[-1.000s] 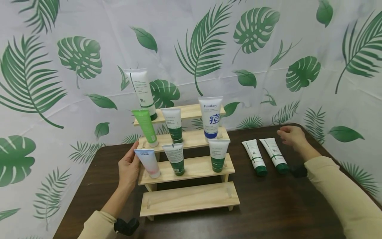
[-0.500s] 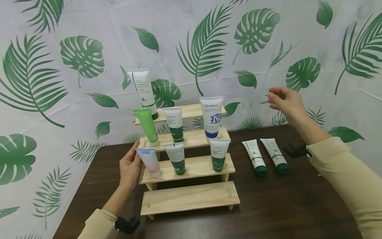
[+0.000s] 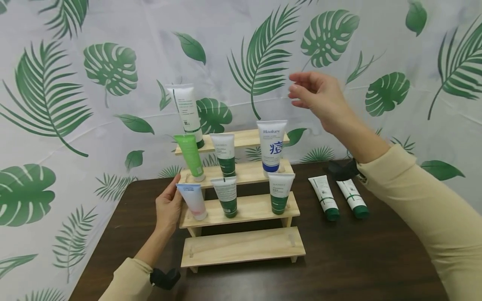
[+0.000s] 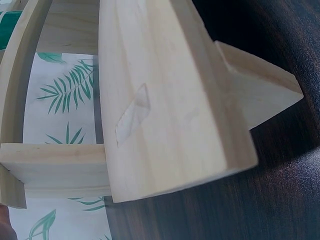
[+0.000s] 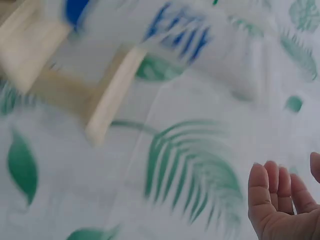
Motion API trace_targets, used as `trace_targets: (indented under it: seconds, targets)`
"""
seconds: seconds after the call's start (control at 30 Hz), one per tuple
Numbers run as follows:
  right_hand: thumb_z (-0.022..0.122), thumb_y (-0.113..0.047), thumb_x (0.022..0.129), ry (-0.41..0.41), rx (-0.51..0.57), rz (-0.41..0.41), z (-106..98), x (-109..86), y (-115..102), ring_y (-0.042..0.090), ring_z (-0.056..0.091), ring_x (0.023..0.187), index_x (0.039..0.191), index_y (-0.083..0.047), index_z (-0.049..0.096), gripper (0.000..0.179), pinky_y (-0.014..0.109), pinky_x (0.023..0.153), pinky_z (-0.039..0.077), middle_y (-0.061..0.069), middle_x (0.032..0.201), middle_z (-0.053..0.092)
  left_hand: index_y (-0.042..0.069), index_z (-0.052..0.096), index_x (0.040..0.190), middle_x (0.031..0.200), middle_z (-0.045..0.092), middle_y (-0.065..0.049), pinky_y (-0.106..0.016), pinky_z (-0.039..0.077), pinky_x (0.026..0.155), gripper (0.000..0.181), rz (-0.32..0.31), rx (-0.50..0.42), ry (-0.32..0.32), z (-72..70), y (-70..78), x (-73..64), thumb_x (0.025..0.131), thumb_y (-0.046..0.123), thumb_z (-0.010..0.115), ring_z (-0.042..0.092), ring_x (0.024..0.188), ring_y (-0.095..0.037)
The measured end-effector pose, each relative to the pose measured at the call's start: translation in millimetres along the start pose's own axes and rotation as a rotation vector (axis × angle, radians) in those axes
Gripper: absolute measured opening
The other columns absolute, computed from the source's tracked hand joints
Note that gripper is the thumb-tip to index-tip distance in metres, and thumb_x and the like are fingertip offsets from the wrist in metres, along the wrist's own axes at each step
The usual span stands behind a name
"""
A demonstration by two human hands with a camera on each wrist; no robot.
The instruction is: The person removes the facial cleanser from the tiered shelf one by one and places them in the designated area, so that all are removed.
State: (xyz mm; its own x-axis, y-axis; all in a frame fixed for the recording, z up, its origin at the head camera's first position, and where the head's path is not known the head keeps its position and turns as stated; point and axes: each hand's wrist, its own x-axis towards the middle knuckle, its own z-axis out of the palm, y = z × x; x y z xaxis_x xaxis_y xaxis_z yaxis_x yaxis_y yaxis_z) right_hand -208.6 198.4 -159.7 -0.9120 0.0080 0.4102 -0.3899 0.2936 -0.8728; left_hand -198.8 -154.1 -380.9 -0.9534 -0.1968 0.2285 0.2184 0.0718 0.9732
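Observation:
My left hand (image 3: 168, 205) holds the left side of the stepped wooden display stand (image 3: 241, 246); part of the hand is hidden behind a pale blue and pink tube (image 3: 193, 201). In the left wrist view, the end of the stand's bottom shelf (image 4: 165, 125) fills the middle. My right hand (image 3: 318, 98) is raised in the air, fingers loosely bent with nothing between them. Below and left of it, a white and blue Hankey tube (image 3: 272, 144) stands on the stand; in the right wrist view this tube (image 5: 215, 55) is blurred, with the hand (image 5: 285, 205) at lower right.
A tall white tube (image 3: 186, 110) is on the top shelf. A green tube (image 3: 191, 156) and several white-and-green tubes (image 3: 224, 196) stand on the middle shelves. Two white tubes (image 3: 324, 196) with green caps lie on the dark table (image 3: 339, 259) at right, under the right forearm.
My right hand has risen from beside the two lying tubes and moved left, to above and right of the Hankey tube. The left hand stays at the stand's side. The head view shifts slightly.

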Motion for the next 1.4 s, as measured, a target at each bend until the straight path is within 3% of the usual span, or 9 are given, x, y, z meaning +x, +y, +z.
trace_targets:
  seconds: [0.27, 0.37, 0.5, 0.77, 1.0, 1.4]
  targets:
    - [0.058, -0.012, 0.093, -0.104, 0.063, -0.014, 54.2, 11.1, -32.2, 0.018, 0.059, 0.097, 0.128, -0.004, 0.053, 0.036, 0.025, 0.084, 0.054, 0.001, 0.1, 0.058, 0.003, 0.047, 0.137, 0.142, 0.045, -0.01, -0.006, 0.043, 0.087, 0.041, 0.011, -0.012, 0.0, -0.9, -2.2, 2.2, 0.096, 0.007, 0.052, 0.05, 0.119, -0.001]
    - [0.059, -0.012, 0.093, -0.14, 0.063, -0.012, 72.7, 14.4, -37.7, 0.022, 0.059, 0.101, 0.129, -0.005, 0.053, 0.037, 0.029, 0.087, 0.053, 0.003, 0.101, 0.058, 0.002, 0.046, 0.137, 0.142, 0.044, -0.01, -0.006, 0.043, 0.088, 0.041, 0.012, -0.013, -0.005, -0.8, -3.1, 3.1, 0.097, 0.007, 0.051, 0.048, 0.123, -0.005]
    - [0.06, -0.01, 0.092, -0.173, 0.094, 0.021, 96.7, 20.9, -38.0, 0.022, 0.058, 0.103, 0.128, -0.006, 0.053, 0.037, 0.032, 0.089, 0.052, 0.004, 0.099, 0.057, 0.002, 0.046, 0.137, 0.143, 0.044, -0.009, -0.006, 0.042, 0.089, 0.041, 0.006, -0.009, -0.008, -0.8, -3.3, 3.7, 0.096, 0.007, 0.052, 0.046, 0.127, -0.011]
    - [0.064, -0.01, 0.09, -0.2, 0.121, 0.089, 139.5, 30.4, -30.4, 0.016, 0.055, 0.088, 0.127, -0.006, 0.053, 0.039, 0.032, 0.082, 0.053, 0.003, 0.094, 0.055, 0.003, 0.046, 0.137, 0.142, 0.044, -0.008, -0.006, 0.042, 0.089, 0.041, 0.003, -0.011, -0.004, -0.7, -6.5, 1.3, 0.096, 0.007, 0.053, 0.046, 0.127, -0.012]
    - [0.066, -0.01, 0.088, -0.201, 0.103, 0.119, 164.0, 37.5, -24.8, 0.015, 0.054, 0.091, 0.128, -0.006, 0.052, 0.042, 0.034, 0.087, 0.052, 0.004, 0.095, 0.055, 0.002, 0.047, 0.136, 0.142, 0.045, -0.009, -0.006, 0.043, 0.086, 0.04, -0.004, -0.029, 0.0, -1.2, -6.4, 0.5, 0.096, 0.007, 0.052, 0.05, 0.116, 0.003]
    - [0.067, -0.007, 0.087, -0.191, 0.032, 0.099, 186.9, 52.8, -18.9, 0.016, 0.053, 0.098, 0.127, -0.003, 0.053, 0.042, 0.023, 0.08, 0.05, 0.01, 0.108, 0.057, 0.003, 0.047, 0.136, 0.142, 0.045, -0.008, -0.006, 0.043, 0.088, 0.041, 0.021, -0.026, -0.003, -2.4, -3.5, 0.1, 0.096, 0.008, 0.053, 0.048, 0.123, -0.006]
